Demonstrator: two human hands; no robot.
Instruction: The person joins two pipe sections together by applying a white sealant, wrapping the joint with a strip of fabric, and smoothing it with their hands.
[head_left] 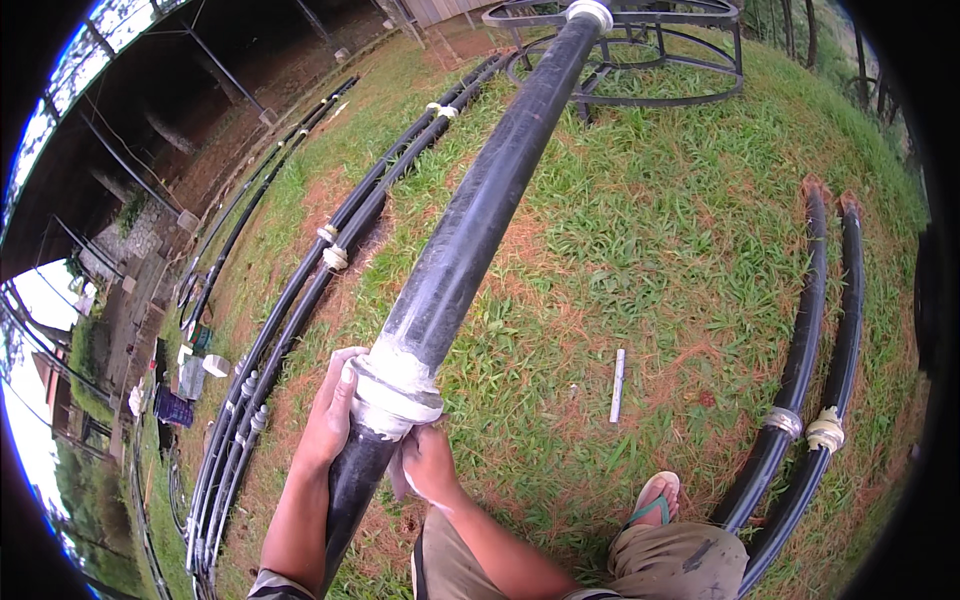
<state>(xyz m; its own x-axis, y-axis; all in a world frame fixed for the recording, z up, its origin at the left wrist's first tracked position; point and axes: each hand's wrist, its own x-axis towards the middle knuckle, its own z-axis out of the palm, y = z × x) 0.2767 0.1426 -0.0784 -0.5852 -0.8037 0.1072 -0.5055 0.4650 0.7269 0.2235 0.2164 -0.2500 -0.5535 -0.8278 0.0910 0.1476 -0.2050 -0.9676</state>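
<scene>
A long black pipe (480, 220) runs from between my arms up to the far top, raised above the grass. Around its near part sits a thick white joint (395, 395), smeared with pale paste or dust. My left hand (330, 410) presses its closed fingers on the joint's left side; whitish residue covers the fingertips. Below the joint, my right hand (430, 462) curls closed at the pipe's right underside. A thin greyish flap (399, 478) shows beside it, perhaps cloth or paper. The pipe hides part of the right fingers and what they hold.
The pipe's far end, with a white collar (590, 12), rests at a black metal frame (655, 98). Jointed black pipes lie at left (300, 270) and right (808, 330). A short white tube (618, 385) lies on the grass. Several containers, including a dark bucket (173, 408), stand far left.
</scene>
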